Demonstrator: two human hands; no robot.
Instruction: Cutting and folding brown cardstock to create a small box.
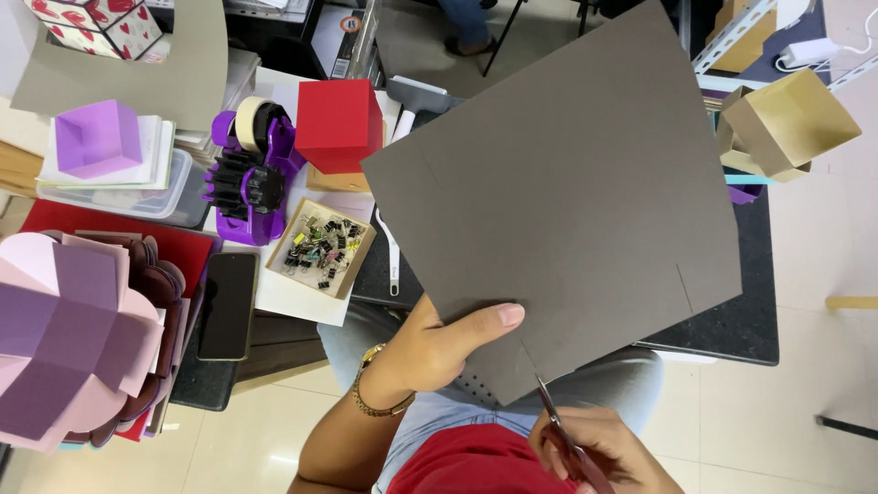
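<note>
My left hand (430, 348) pinches the dark grey card sheet (558, 192) at its near edge, held above the bench (732, 320). My right hand (594, 448) grips scissors (553, 412) at that edge. The sheet looks light, stiff, easily creased; hold beside the cut.

left hand (430, 352) gripping grey card (558, 197), scissors (560, 432) cutting

The dark grey sheet (567, 174) looks like matt, smooth card. The scissors (560, 425) below it show shiny metal blades. Left of the sheet, the purple tape dispenser (251, 178) is glossy plastic, the red box (338, 123) matt card.
</note>
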